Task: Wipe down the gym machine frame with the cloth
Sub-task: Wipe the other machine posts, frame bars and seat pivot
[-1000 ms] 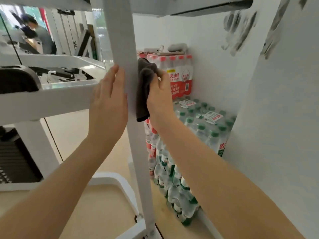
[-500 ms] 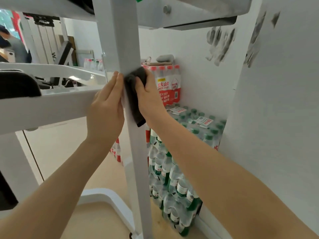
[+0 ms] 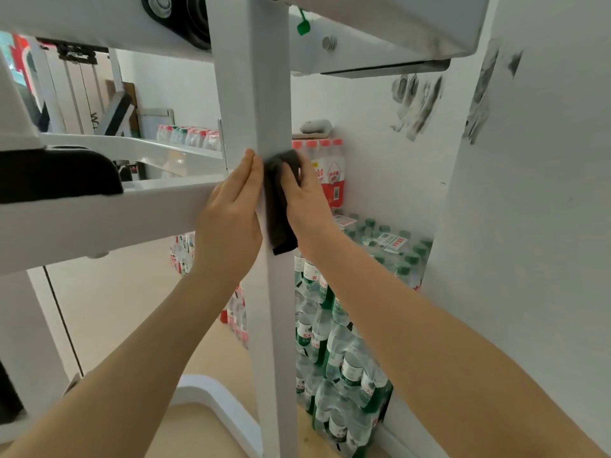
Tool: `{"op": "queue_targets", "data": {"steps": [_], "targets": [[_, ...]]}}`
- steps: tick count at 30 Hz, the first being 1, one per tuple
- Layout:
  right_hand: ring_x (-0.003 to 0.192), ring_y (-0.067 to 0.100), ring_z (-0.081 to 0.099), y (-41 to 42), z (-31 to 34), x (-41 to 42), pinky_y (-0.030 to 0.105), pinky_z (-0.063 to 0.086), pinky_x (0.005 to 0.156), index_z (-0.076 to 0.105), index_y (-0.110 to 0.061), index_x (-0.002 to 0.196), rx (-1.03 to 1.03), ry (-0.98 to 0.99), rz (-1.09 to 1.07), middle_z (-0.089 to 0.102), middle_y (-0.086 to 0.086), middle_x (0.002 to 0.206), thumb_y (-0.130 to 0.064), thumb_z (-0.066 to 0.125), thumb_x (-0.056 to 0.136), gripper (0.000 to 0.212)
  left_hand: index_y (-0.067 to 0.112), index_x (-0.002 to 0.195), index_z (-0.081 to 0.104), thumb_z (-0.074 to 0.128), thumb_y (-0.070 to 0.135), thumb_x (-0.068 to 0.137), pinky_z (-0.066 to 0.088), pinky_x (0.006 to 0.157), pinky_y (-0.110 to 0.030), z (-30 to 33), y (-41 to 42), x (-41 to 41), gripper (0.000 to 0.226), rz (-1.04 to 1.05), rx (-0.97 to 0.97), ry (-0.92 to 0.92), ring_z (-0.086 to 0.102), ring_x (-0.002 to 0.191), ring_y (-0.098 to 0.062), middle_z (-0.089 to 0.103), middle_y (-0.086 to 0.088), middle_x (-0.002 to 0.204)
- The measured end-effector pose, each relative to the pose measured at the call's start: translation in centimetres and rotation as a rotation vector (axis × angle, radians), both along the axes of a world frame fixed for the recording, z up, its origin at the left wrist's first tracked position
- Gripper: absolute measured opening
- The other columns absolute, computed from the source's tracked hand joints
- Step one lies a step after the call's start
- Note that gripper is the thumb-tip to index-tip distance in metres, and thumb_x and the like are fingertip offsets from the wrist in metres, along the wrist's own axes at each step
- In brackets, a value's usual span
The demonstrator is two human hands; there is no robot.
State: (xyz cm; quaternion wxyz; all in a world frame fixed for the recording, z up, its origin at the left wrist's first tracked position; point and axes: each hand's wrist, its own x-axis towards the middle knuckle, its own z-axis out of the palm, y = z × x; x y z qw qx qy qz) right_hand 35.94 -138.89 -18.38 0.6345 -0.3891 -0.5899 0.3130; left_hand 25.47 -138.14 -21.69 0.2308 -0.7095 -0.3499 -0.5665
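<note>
A white upright post (image 3: pixel 264 104) of the gym machine frame runs from top to bottom in the middle of the view. A dark grey cloth (image 3: pixel 279 206) lies against the post's front and right side. My right hand (image 3: pixel 305 200) holds the cloth there, fingers wrapped over its top edge. My left hand (image 3: pixel 231 213) rests flat on the post's left side, fingers straight and pointing up, right beside the cloth. A white crossbar (image 3: pixel 99 219) meets the post at my left hand.
Shrink-wrapped packs of water bottles (image 3: pixel 344 358) are stacked behind the post against a white wall (image 3: pixel 529 259) close on the right. A black pad (image 3: pixel 56 173) sits on the crossbar at left. A white beam (image 3: pixel 380 31) passes overhead. The floor (image 3: pixel 125 309) is beige.
The cloth and my right hand have shifted from the post's right side onto its front, next to my left hand. The view has tilted upward, showing more of the overhead beam.
</note>
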Motion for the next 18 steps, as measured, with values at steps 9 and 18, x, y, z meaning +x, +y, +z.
{"op": "queue_targets", "data": {"steps": [9,18], "targets": [[0.091,0.009,0.056,0.4,0.8,-0.2,0.013,0.046,0.072,0.041,-0.013,0.13,0.034,-0.057,-0.049,0.056,-0.001,0.105,-0.025,0.046,0.098,0.035,-0.01,0.129,0.045,0.036,-0.007,0.081,0.038,0.095,-0.041,0.4,-0.6,-0.4,0.049,-0.039,-0.087,0.066,0.054,0.112,-0.045,0.046,-0.026,0.134],[0.105,0.013,0.05,-0.6,-4.4,0.1,0.009,0.036,0.086,0.04,-0.012,0.134,0.051,-0.127,-0.197,0.054,-0.002,0.117,-0.011,0.039,0.099,0.035,-0.004,0.134,0.042,0.037,-0.01,0.084,0.034,0.103,-0.039,1.2,-2.7,-0.6,0.051,0.021,-0.207,0.098,0.044,0.125,-0.039,0.043,-0.018,0.14]]}}
